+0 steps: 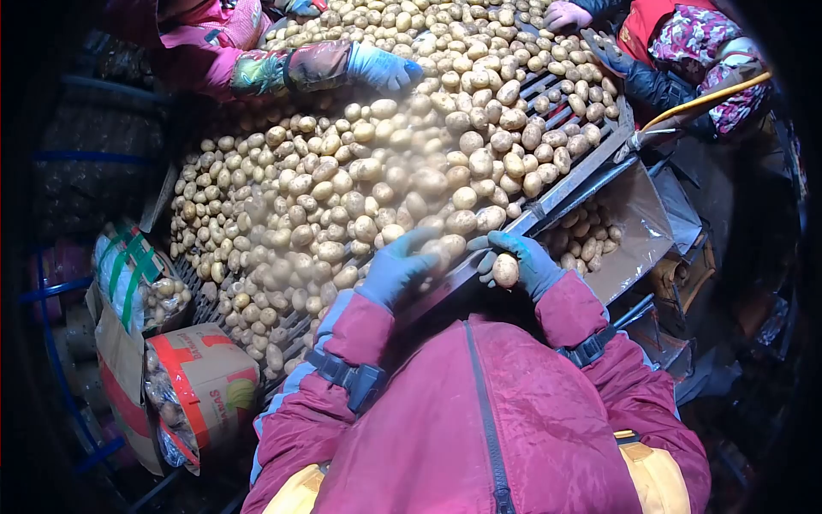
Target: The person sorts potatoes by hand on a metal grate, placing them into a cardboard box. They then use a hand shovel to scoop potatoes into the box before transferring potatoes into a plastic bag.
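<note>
Many potatoes [334, 184] cover a slatted metal table [582, 176]. My left hand [399, 264], in a blue-grey glove, is at the table's near edge beside the potatoes, its fingers apart and slightly curled; nothing is plainly gripped in it. To its right, my right hand [524, 264], gloved too, holds a single potato [505, 271] with the fingers bent around it, just outside the metal edge. Some potatoes near the left hand are blurred.
Co-workers' gloved hands [381, 68] reach over the potatoes at the top left and top right. Cardboard boxes [201, 385] with potatoes stand at lower left. Right of the edge, a lined box [629, 231] holds more potatoes. A yellow hose [706, 100] hangs at upper right.
</note>
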Demonstrator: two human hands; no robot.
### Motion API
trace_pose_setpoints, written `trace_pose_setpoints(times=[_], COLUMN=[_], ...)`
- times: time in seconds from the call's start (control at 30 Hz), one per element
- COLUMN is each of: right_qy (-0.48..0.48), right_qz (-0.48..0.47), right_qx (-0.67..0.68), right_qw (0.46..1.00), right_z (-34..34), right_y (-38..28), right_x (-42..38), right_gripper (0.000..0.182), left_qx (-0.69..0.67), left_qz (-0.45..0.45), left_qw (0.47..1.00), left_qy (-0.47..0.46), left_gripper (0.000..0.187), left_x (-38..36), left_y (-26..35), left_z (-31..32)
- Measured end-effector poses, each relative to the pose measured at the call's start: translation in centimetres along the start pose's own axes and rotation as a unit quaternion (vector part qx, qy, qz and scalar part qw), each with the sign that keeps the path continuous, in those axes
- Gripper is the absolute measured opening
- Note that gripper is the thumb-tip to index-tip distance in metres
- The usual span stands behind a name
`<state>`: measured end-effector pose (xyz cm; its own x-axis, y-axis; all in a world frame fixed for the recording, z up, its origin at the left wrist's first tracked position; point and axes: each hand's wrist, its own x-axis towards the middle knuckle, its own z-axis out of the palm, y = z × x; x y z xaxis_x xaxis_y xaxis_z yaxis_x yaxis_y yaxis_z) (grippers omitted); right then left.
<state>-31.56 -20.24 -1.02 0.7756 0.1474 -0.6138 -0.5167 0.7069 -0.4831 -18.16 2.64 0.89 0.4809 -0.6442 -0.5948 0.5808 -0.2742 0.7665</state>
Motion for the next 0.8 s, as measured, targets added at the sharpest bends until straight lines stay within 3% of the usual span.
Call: trace_pose_setpoints(times=[0.03,0.17,0.3,0.4,0.47,0.53,0.57,0.6,0.7,0.73,0.8], right_qy=[0.0,0.004,0.003,-0.023,-0.021,0.002,0.014,0.026,0.057,0.066,0.042], right_qz=[0.001,0.028,0.045,0.038,0.029,0.014,0.011,0.007,-0.002,-0.006,-0.014], right_qx=[-0.007,-0.001,-0.082,-0.032,-0.026,-0.051,-0.044,-0.036,-0.02,-0.016,0.009], right_qw=[1.0,1.0,0.996,0.999,0.999,0.999,0.999,0.999,0.998,0.998,0.999], right_z=[0.3,3.4,5.2,2.9,1.9,0.9,0.3,-0.2,-1.0,-1.2,-2.6], right_y=[0.0,-1.3,-2.3,-0.6,-0.4,-0.7,-0.8,-0.8,-0.7,-0.8,-0.1], right_x=[-0.1,-1.1,-2.1,-1.2,-1.6,-2.6,-3.0,-3.5,-4.7,-5.0,-4.9], right_gripper=[0.051,0.052,0.05,0.049,0.05,0.051,0.048,0.044,0.04,0.039,0.048], left_qx=[-0.091,-0.195,-0.194,-0.187,-0.037,0.124,0.248,0.368,0.531,0.564,0.631], left_qz=[-0.045,-0.058,-0.048,-0.04,0.001,0.071,0.192,0.298,0.408,0.405,0.384], left_qw=[0.995,0.979,0.98,0.982,0.996,0.97,0.923,0.835,0.725,0.709,0.67], left_qy=[-0.001,-0.016,-0.01,0.003,0.086,0.199,0.225,0.279,0.163,0.125,0.075], left_gripper=[0.056,0.059,0.058,0.056,0.056,0.055,0.052,0.049,0.043,0.034,0.04], left_x=[-0.2,-0.5,-0.2,0.8,1.8,2.0,3.2,3.9,5.1,5.2,7.5], left_y=[1.1,2.1,2.2,2.2,2.8,3.5,2.8,3.1,3.1,4.0,1.6], left_z=[0.2,1.2,2.0,1.3,0.4,1.0,0.8,1.3,4.0,6.2,7.1])
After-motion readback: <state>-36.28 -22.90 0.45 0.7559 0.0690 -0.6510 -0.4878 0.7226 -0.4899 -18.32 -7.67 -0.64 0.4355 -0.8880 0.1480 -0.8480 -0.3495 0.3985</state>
